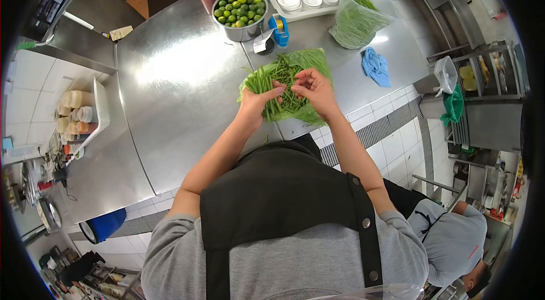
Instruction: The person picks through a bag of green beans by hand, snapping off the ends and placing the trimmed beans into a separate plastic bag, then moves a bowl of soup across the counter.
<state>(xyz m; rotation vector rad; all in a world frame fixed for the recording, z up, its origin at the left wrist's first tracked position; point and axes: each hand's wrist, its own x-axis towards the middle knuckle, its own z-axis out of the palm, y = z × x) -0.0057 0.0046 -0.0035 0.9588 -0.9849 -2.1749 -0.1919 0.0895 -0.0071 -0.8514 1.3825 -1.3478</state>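
On a green plastic bag (319, 61) spread on the steel table lies a heap of green beans (282, 73). My left hand (259, 101) is closed round a bunch of longer green beans (258, 81) at the heap's left side, its thumb pointing right. Just above the heap, my right hand (317, 93) is bent with thumb and fingers brought together near the left fingertips. Whatever is between those right fingers is too small to make out.
Behind the bag stand a pot of limes (240, 36), a blue tape dispenser (279, 32) and a tray of white bowls (306, 14). To the right are a clear bag of greens (353, 30) and a blue cloth (375, 67). A co-worker (454, 237) is behind me at right.
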